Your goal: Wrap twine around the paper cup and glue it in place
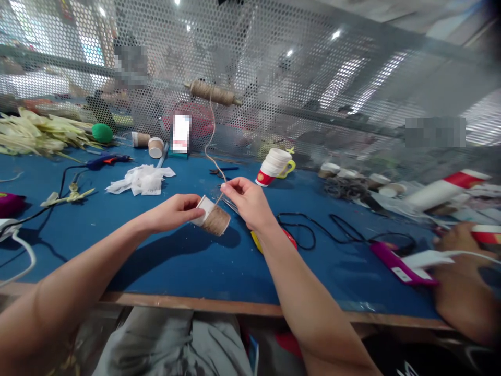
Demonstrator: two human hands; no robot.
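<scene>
My left hand (180,211) grips a paper cup (201,210) by its white rim end. The cup lies tilted in the air above the blue table, and brown twine (216,221) is wound round its lower part. Between thumb and fingers, my right hand (245,198) pinches the twine strand close to the cup. From there the strand climbs to a spool of twine (212,93) hung on the mesh partition. Under my right forearm a red and yellow object (257,242) is partly hidden.
Beyond my hands stand stacked paper cups (274,166), white tissue (143,180), a glue gun (105,162) and two wrapped cups (155,147). Corn husks (43,133) lie far left. A purple power strip (403,266), black cables and another person's arm (464,277) are on the right.
</scene>
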